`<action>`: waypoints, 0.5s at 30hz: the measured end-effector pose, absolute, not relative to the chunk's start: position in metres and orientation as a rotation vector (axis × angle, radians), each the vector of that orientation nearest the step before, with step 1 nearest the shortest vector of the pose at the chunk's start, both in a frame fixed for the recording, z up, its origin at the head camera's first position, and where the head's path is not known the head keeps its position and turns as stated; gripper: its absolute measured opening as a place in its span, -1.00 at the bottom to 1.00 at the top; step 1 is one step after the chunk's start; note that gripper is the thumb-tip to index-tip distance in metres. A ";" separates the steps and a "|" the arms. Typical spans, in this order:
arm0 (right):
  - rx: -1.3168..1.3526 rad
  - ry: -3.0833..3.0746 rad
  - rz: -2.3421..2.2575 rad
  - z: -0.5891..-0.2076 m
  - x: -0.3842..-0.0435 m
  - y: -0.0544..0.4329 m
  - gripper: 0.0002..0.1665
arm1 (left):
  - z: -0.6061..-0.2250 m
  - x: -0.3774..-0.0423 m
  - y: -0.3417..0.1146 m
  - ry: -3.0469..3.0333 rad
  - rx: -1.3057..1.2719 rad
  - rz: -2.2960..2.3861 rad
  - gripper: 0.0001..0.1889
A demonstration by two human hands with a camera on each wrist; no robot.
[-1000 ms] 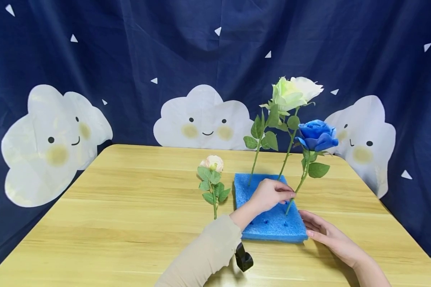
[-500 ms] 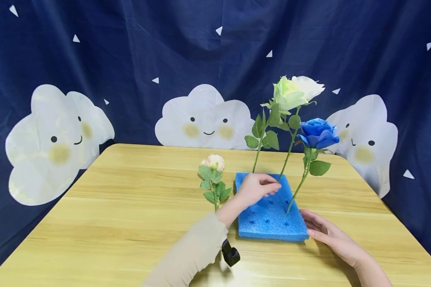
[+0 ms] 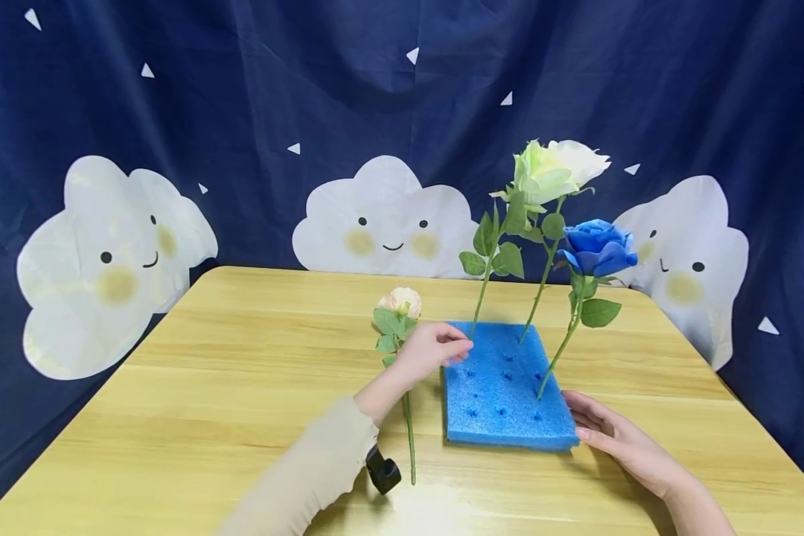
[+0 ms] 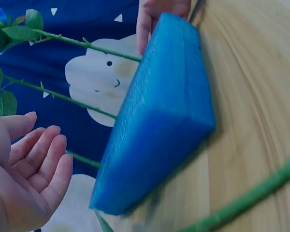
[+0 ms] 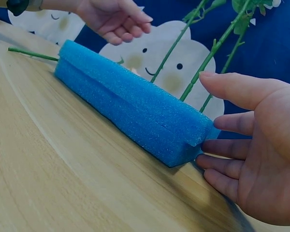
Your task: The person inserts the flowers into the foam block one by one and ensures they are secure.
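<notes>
A blue foam block (image 3: 519,391) with several small holes lies on the table. Stuck upright in it are a blue rose (image 3: 598,249) and two taller stems topped by overlapping pale green and white blooms (image 3: 549,171). My left hand (image 3: 429,350) hovers by the block's far left corner, fingers loosely bent and nothing in them, as the left wrist view also shows. Under that arm, a pale pink flower (image 3: 402,301) lies on the table, its middle partly hidden. At the block's right side, my right hand (image 3: 616,439) touches the edge with extended fingertips (image 5: 210,145).
The wooden table (image 3: 241,372) reaches back to a dark blue curtain (image 3: 348,89) printed with smiling clouds. A black device (image 3: 383,470) hangs at the left wrist, close to the pink flower's stem.
My left hand has left the blue rose's stem and moved left across the block, over the pink flower. The blue rose stays standing in the foam. The right hand has stayed put.
</notes>
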State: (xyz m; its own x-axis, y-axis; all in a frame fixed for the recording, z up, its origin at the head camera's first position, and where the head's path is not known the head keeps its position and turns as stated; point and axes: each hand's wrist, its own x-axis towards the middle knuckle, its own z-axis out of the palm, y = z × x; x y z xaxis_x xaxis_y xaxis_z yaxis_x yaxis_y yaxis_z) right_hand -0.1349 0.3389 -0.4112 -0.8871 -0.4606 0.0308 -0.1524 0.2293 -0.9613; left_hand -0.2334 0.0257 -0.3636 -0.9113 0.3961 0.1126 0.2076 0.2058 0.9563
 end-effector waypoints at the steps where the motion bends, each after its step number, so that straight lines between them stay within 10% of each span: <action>1: -0.573 2.247 -1.707 -0.411 -0.135 0.339 -0.40 | -0.365 -0.234 0.023 2.311 0.577 1.794 -0.80; 15: -0.578 2.229 -1.711 -0.411 -0.136 0.339 -0.40 | -0.383 -0.219 -0.023 2.243 0.353 1.844 -0.77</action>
State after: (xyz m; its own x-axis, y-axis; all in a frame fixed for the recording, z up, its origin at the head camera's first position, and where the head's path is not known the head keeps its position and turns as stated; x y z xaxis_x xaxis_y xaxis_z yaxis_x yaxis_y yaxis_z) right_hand -0.1357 0.3394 -0.4111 -0.8835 -0.4676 0.0266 -0.1466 0.2223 -0.9639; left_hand -0.2187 -0.0231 -0.3826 -0.9478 0.3185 -0.0147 0.0472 0.1858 0.9815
